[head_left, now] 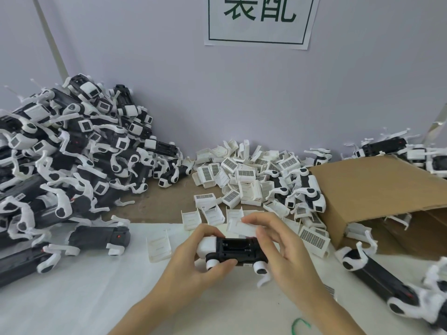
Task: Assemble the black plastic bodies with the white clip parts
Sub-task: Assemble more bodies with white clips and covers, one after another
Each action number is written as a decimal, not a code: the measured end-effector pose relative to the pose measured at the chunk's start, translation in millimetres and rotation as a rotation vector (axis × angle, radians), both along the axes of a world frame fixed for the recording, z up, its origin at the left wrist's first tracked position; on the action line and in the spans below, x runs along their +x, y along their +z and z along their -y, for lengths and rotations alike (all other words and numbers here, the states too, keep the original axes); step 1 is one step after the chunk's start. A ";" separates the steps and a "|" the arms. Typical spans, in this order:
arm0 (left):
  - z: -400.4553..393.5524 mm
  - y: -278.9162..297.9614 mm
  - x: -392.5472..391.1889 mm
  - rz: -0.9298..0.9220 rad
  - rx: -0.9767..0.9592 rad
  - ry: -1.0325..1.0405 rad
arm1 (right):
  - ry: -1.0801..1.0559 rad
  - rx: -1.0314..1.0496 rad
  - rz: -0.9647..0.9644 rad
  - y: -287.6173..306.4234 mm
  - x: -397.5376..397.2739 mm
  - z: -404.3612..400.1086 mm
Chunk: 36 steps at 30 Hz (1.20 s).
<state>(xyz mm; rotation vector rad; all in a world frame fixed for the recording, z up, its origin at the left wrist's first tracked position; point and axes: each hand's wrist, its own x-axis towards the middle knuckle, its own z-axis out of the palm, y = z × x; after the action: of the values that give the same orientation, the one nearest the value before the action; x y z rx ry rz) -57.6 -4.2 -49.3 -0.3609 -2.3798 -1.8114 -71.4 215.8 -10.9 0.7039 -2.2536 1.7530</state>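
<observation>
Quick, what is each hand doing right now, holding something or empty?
Left hand: grips the black plastic body, fingers curled round its end.
Right hand: pinches a white clip part just above that body.

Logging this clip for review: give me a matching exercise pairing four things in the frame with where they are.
Things:
1. black body
2. white clip
3. cardboard box
4. paper sign

Places:
A. on the wall
B. lying open at the right
C. gripped by the left hand
D. pinched by the right hand

Pairs: 1-C, 2-D, 3-B, 4-A
</observation>
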 end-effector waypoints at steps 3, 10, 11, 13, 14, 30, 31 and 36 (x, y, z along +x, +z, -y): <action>-0.4 0.7 0.4 -0.012 -0.021 0.008 | 0.021 -0.003 -0.006 1.3 -0.5 -0.2; -0.7 3.6 1.1 -0.015 0.031 -0.003 | 0.113 0.259 -0.128 4.2 -0.4 -5.7; -0.8 4.1 0.8 -0.017 0.026 -0.007 | 0.130 0.255 -0.123 4.7 -0.6 -6.2; -1.3 5.4 0.9 -0.012 0.032 -0.011 | 0.131 0.275 -0.150 3.9 -0.8 -6.3; -2.0 6.1 1.4 -0.008 0.037 -0.016 | 0.115 0.296 -0.173 3.0 -0.8 -6.2; -4.7 10.8 5.1 -0.550 -0.399 0.005 | 0.101 0.434 -0.049 3.3 -11.6 -20.2; -4.6 10.1 6.1 -0.521 -0.402 0.023 | 0.067 0.440 -0.084 1.5 -11.0 -19.0; -7.1 8.8 10.3 -0.216 -0.108 0.110 | -0.045 0.415 -0.293 -8.1 -3.6 -4.0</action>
<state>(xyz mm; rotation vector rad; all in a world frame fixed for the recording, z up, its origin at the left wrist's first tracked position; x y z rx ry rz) -47.3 3.0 -40.5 -0.4069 -2.3041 -1.5181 -75.0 219.9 -19.1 0.9080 -2.4132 1.0807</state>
